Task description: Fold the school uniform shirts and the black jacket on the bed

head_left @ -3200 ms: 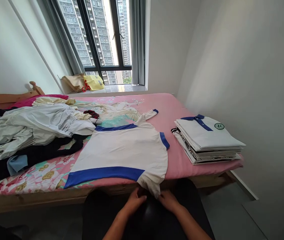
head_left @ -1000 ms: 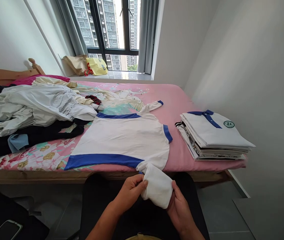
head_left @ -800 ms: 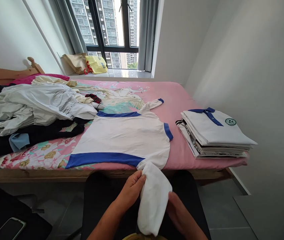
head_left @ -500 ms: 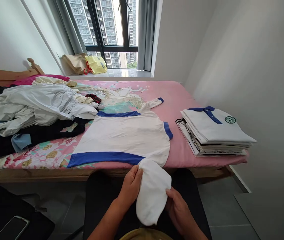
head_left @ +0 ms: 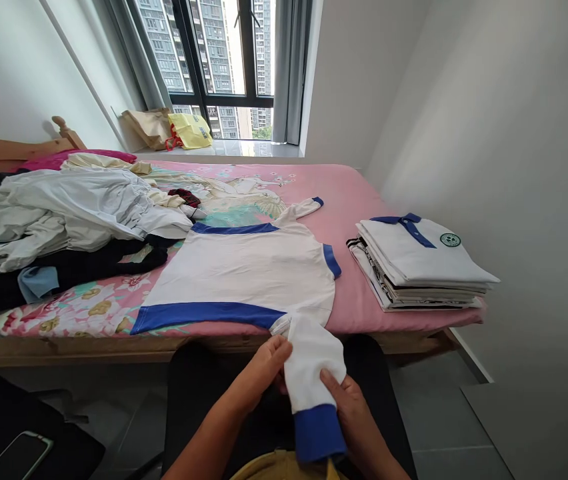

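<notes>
A white shirt [head_left: 249, 273] with blue trim lies spread on the bed, its blue hem band along the near left side. One sleeve [head_left: 314, 363] hangs off the near edge over my lap, its blue cuff [head_left: 318, 430] lowest. Closed on the sleeve's left edge is my left hand [head_left: 267, 370], thumb on top and other fingers mostly hidden. My right hand [head_left: 351, 407] pinches the sleeve's right side above the cuff, the thumb lying on the white cloth. The shirt's far sleeve [head_left: 301, 210] points away to the right.
On the left of the bed lies a heap of loose clothes [head_left: 74, 213]. A stack of folded shirts [head_left: 424, 267] sits at the right end. Paper and yellow bags [head_left: 189, 130] rest on the windowsill. A phone [head_left: 19, 457] lies on a black seat at lower left.
The blue cuff now shows at the sleeve's lower end, where only white cloth showed before. My right hand has shifted onto the sleeve's front; my left hand moved slightly right.
</notes>
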Available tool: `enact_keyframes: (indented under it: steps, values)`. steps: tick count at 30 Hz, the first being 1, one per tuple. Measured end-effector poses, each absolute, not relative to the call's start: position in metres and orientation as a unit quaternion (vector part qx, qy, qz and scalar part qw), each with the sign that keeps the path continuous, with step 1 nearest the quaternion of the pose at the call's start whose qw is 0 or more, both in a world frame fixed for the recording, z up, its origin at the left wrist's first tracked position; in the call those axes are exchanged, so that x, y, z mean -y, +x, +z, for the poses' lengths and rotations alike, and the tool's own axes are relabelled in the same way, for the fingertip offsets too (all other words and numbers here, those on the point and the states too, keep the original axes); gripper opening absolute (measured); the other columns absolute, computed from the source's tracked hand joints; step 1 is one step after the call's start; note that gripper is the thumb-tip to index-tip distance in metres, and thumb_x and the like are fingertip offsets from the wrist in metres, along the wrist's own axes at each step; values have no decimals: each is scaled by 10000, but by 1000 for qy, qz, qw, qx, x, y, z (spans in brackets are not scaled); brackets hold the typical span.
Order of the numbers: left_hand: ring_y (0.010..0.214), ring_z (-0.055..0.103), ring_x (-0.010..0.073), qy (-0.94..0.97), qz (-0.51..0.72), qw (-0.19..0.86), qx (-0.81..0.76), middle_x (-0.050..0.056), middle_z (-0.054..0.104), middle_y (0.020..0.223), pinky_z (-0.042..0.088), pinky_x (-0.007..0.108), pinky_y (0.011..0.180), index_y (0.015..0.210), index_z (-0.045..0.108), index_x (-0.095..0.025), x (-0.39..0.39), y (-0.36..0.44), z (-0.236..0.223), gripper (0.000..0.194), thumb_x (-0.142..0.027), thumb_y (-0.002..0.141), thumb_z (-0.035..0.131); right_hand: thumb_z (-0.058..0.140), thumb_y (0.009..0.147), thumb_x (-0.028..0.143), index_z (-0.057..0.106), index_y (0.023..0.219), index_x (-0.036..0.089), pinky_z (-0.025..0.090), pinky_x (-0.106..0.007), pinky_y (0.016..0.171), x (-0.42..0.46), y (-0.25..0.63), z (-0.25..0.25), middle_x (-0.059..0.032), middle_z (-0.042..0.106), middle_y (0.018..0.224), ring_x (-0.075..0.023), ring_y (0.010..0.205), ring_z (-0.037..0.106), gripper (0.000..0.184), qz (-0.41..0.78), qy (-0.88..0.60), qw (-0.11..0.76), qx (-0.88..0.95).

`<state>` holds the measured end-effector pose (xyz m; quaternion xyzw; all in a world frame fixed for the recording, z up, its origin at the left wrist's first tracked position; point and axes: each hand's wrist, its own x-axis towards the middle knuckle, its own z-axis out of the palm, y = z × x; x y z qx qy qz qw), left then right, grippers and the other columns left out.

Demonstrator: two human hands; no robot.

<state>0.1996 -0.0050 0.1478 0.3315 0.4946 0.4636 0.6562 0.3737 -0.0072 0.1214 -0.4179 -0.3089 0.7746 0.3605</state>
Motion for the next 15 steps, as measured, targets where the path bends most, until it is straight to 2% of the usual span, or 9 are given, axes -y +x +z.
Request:
enact_keyframes:
  steps: [2,4,6,10,13,15]
  values:
    - [554,512,103,385,386,670,-503,6,609,676,367,205,506,904,599,-125,7,197,144,468,-541,696,653,657,750,477,625,1103,124,493,-332,675,4,373,121,-88,690,856,-227,745,631,500,754,-441,381,303]
    - [615,527,105,404,360,684,-489,20,620,757,371,199,530,919,590,-120,8,197,140,474,-508,667,695,655,750,480,614,1122,124,496,-333,674,1,374,120,-89,687,866,-235,773,627,516,739,-449,392,314]
    - [642,528,105,382,387,695,-470,26,614,772,381,203,560,897,584,-113,9,200,136,449,-469,659,718,635,770,478,605,1135,130,494,-327,683,1,376,119,-85,683,887,-227,784,620,504,727,-451,400,329]
    - [576,502,87,324,463,686,-458,-1,582,681,381,209,553,865,546,-126,7,204,131,390,-430,685,711,606,799,471,563,1189,151,490,-309,689,4,378,115,-78,671,942,-191,762,602,506,733,-430,405,337]
    - [561,503,86,331,476,668,-467,-3,591,679,376,207,542,894,541,-133,6,205,132,388,-437,706,693,645,748,503,538,1209,146,491,-306,580,6,378,113,-96,668,919,-204,718,597,593,756,-417,361,352]
    - [582,515,91,347,481,647,-479,9,609,704,377,203,550,879,554,-125,6,207,135,387,-436,699,700,714,686,462,538,1202,145,506,-329,619,7,377,114,-105,665,950,-234,787,609,630,763,-406,349,362]
